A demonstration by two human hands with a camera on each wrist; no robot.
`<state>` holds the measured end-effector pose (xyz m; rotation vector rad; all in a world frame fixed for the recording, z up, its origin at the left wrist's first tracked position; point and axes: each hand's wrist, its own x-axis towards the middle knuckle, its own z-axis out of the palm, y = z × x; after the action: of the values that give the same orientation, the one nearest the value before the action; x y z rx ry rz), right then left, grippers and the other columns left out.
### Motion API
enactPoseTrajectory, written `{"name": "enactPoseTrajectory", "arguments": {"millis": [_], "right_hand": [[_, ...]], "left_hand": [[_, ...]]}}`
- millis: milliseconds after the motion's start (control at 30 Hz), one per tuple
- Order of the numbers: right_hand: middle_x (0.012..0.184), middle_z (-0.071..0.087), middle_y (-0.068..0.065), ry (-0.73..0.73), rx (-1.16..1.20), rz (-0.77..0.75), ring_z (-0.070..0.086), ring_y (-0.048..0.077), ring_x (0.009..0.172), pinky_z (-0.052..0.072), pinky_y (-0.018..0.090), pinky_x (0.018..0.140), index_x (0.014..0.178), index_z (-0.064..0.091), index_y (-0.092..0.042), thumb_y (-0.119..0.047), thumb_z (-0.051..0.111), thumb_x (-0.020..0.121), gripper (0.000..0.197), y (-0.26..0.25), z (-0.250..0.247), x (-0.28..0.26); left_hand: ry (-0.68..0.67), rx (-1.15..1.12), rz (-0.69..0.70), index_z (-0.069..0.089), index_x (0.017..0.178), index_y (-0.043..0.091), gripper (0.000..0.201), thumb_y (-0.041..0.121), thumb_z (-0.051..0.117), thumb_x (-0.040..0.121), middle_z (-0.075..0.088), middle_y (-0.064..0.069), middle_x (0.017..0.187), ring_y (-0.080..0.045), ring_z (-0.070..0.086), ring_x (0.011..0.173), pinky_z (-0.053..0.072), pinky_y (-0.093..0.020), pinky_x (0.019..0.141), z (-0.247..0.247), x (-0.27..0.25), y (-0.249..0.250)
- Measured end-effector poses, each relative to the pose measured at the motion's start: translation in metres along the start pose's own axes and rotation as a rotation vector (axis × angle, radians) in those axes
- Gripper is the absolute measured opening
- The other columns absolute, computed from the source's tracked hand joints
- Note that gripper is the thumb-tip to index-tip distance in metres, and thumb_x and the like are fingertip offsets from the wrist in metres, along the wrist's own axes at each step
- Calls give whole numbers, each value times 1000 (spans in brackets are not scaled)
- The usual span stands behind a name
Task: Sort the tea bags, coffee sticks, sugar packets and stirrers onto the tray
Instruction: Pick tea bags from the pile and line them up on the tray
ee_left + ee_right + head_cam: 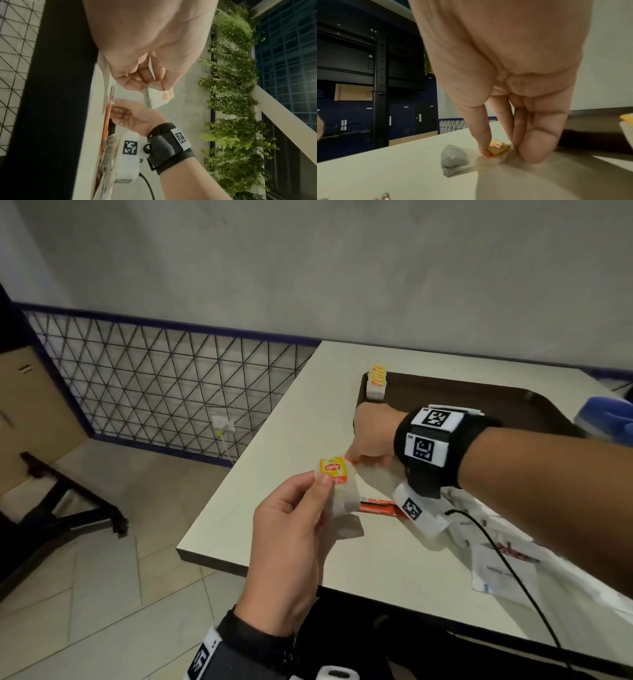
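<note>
L hand (291, 529) is pinching 1 tea bag (337, 491) w/ thumb + fingers, lifted off the table (260, 501) near its left edge, yellow tag facing up, bag hanging down. R hand (371, 436) is pressing down on a 2nd tea bag (455, 158) lying flat, fingertips closing on its yellow tag. A stack of tea bags (376, 383) is sitting at the far-left corner of the brown tray (479, 395). 2 orange coffee sticks (376, 506) are lying w/ long axis left-right. White packets (496, 559) are piling near-right; count unclear.

A wall socket (222, 424) sits behind wire mesh fencing (154, 385); a green plant wall (235, 94) rises nearby.
</note>
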<state>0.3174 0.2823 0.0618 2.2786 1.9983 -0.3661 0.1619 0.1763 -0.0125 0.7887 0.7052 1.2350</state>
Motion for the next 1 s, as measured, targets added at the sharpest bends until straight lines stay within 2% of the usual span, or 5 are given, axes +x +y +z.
{"name": "enactPoseTrajectory", "arguments": {"millis": [167,333,533,667,1000], "right_hand": [[74,61,5,6,-4,26,58,19,61,47,24,53,73,56,-7,-21,71,92,28,-1,7,5],[105,73,14,-38,52,7,69,28,91,58,36,83,111,70,-1,-18,71,91,27,1,8,-4],[91,77,10,-44,327,-58,69,18,75,58,29,66,94,72,-11,-20,80,86,14,14,-8,-18],[77,72,0,123,428,-188,61,13,65,49,25,54,87,71,-20,-23,84,83,13,26,-32,-48],[88,73,14,-79,539,-568,66,46,80,55,61,79,99,74,-20,-19,89,74,29,25,-47,-122]], "left_hand": [[-4,8,-13,70,110,-3,26,16,63,94,72,-24,112,-48,65,106,50,-72,90,0,4,-3],[10,80,66,78,93,10,14,16,66,93,74,-18,103,-39,69,95,62,-54,74,1,2,-6],[79,99,74,79,87,11,14,14,67,94,73,-20,100,-36,67,89,61,-57,77,2,3,-7],[109,172,123,77,94,4,14,14,67,95,74,-12,84,-18,66,73,58,-27,57,5,0,-6],[72,231,148,74,99,0,14,11,67,95,74,-4,71,-8,68,61,53,-19,54,10,-3,-6]]}}
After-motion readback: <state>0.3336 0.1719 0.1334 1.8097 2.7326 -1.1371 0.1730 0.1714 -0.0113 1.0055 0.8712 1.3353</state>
